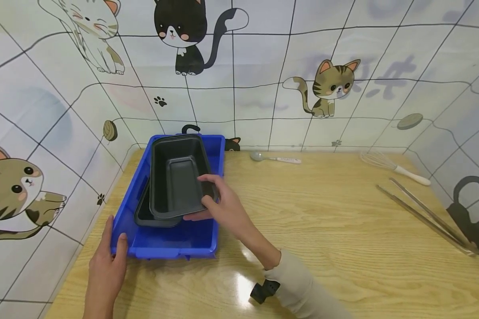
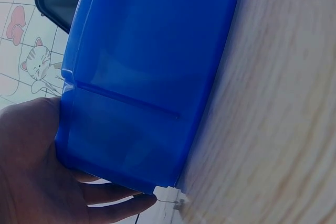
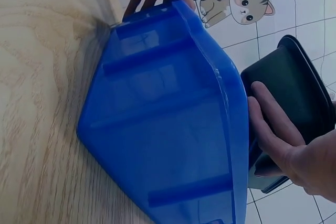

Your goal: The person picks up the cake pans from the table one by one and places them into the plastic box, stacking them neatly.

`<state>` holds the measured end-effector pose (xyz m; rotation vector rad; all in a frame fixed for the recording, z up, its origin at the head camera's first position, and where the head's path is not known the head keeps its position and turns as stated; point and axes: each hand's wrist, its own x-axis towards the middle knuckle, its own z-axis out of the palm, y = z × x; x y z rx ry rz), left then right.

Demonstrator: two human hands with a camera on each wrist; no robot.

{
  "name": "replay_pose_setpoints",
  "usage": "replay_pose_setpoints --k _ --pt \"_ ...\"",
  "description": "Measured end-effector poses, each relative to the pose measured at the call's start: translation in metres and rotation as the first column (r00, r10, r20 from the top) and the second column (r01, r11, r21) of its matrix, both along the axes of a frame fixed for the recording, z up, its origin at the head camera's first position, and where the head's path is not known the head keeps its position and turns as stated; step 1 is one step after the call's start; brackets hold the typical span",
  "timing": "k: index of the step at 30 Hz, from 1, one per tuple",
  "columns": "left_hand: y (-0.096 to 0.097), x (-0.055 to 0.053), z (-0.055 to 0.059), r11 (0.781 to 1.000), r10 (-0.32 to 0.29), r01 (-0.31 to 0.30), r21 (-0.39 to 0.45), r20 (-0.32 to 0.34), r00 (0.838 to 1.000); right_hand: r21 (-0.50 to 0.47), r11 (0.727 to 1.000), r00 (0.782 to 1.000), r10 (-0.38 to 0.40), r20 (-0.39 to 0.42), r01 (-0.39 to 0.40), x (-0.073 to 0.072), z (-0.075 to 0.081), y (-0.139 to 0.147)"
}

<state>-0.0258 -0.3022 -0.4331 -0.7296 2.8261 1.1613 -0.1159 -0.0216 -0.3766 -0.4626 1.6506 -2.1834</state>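
A blue plastic bin (image 1: 171, 251) stands on the left part of the table. My left hand (image 1: 105, 266) grips its near left corner, thumb over the rim and fingers along the outer wall (image 2: 121, 129). With my right hand (image 1: 229, 210) I hold a black loaf pan (image 1: 179, 186) by its near right corner, thumb and a finger inside, other fingers beneath. The pan is tilted over the bin. Under it, a second black pan (image 1: 143, 209) lies in the bin, mostly covered. In the right wrist view, the held pan (image 3: 286, 85) shows beyond the bin's rim.
A small spoon (image 1: 283, 159) lies by the back wall, right of the bin. Farther right are a whisk (image 1: 413, 175) with a white handle and long metal tongs (image 1: 423, 218). Cat-patterned walls (image 1: 259, 57) border the table at the back and sides.
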Motion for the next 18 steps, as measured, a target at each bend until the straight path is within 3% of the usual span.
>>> replay_pose_setpoints --k 9,18 --pt "-0.002 0.002 -0.002 1.000 0.005 -0.005 -0.013 -0.021 1.000 0.084 0.995 0.999 -0.052 0.014 0.051 -0.001 -0.002 -0.027" --pt "-0.001 0.000 -0.002 1.000 0.010 -0.009 -0.004 0.006 1.000 0.243 0.965 0.996 -0.092 -0.019 0.094 -0.002 -0.007 -0.045"
